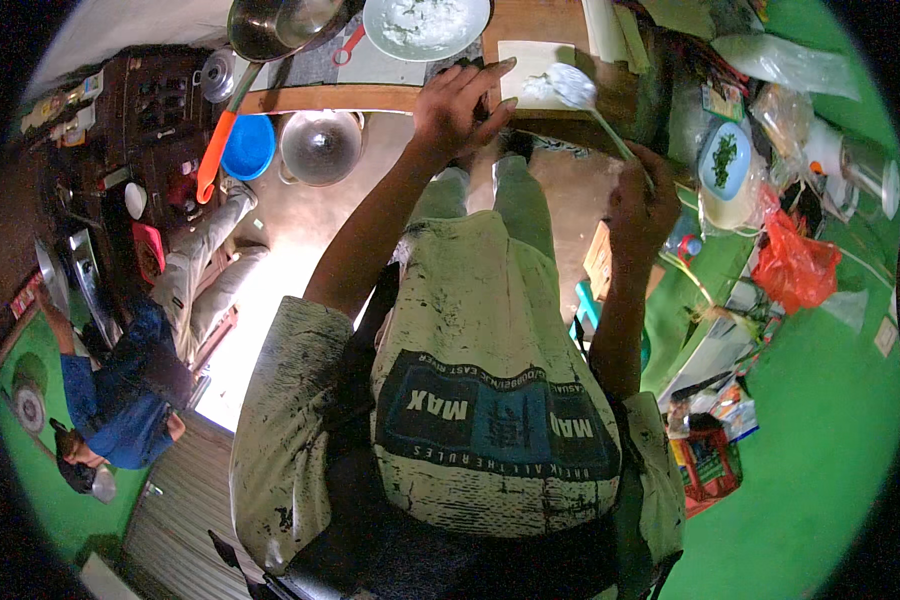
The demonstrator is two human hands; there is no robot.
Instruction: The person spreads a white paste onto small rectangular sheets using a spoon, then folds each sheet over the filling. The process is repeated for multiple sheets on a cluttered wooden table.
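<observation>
My right hand (pixel 650 195) grips the handle of a spoon (pixel 576 88) whose bowl is heaped with a soft white mixture. The spoon hovers over a pale square sheet (pixel 526 58) that lies on a wooden board (pixel 530 14); a small dab of white mixture sits on the sheet. My left hand (pixel 460 105) is at the sheet's left edge, fingers stretched out and apart; whether they touch it I cannot tell. Beyond that hand stands a white bowl (pixel 398 50) holding more of the white mixture with darker bits in it.
A pan (pixel 280 28) with an orange handle (pixel 217 155) juts over the counter's edge at left. Below are a blue basin (pixel 248 147) and a metal pot (pixel 320 148). At right, a plate of chopped greens (pixel 725 165) and a red plastic bag (pixel 795 265). Another person (pixel 135 400) is at far left.
</observation>
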